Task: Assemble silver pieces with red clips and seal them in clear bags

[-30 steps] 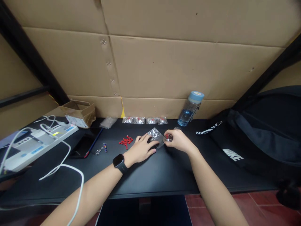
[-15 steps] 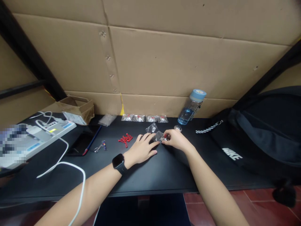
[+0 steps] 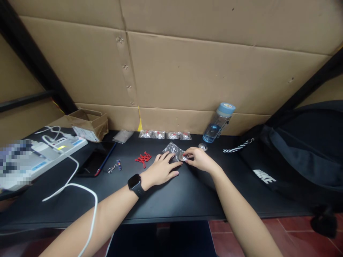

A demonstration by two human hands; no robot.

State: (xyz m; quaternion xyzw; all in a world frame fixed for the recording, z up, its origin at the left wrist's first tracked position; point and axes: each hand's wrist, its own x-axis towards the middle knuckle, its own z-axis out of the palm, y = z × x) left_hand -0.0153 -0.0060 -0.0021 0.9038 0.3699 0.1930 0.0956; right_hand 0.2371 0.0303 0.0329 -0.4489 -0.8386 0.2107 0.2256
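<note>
My left hand (image 3: 163,169) lies flat on the black table, its fingers spread over the lower edge of a small clear plastic bag (image 3: 171,147). My right hand (image 3: 198,159) pinches a round silver metal disc (image 3: 182,157) with a bit of red on it. The disc sits at the right side of the bag, against the plastic; whether it is inside the bag, I cannot tell. Another silver disc (image 3: 203,146) lies just beyond my right hand. To the left of my left hand is a small pile of red cords (image 3: 143,159).
Several bagged silver discs (image 3: 158,134) line the back, beside a stack of clear bags (image 3: 122,136). A water bottle (image 3: 218,123) stands behind my right hand. Left are a keychain (image 3: 115,166), a tablet (image 3: 93,160), a cardboard box (image 3: 89,123) and a power strip (image 3: 53,157); right, a black backpack (image 3: 294,150).
My right hand has shifted slightly left with the silver disc, and more of it shows over the bag. The bag lies more spread out. My left hand stays in place.
</note>
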